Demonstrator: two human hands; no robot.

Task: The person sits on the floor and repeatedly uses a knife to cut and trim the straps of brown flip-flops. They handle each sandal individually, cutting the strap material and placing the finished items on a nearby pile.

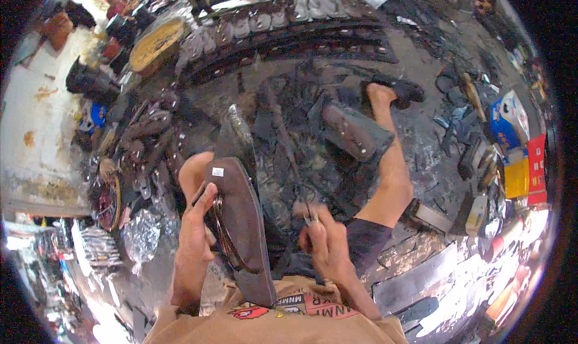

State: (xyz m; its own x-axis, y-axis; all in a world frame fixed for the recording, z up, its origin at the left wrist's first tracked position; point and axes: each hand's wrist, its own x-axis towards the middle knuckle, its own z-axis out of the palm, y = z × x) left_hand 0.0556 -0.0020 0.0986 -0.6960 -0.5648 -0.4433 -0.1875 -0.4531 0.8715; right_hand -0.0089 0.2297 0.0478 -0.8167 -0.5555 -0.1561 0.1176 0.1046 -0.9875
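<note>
A brown flip-flop (242, 208) with a dark strap and a small white sticker stands lengthwise in front of my body. My left hand (195, 232) grips its left edge, the thumb lying over the strap side. To the right, apart from the flip-flop, my right hand (328, 241) is closed around a small metal hand tool (310, 215). Its exact kind is hard to make out, as the fingers cover most of it. Between my knees the ground is strewn with dark scraps (280, 121).
Rows of sandals (283, 28) lie along the far side. A dark sole-like slab (355, 132) rests by my right leg. At the right stand a blue and white packet (509, 121) and a yellow container (516, 178). A yellow oval basin (156, 44) sits far left.
</note>
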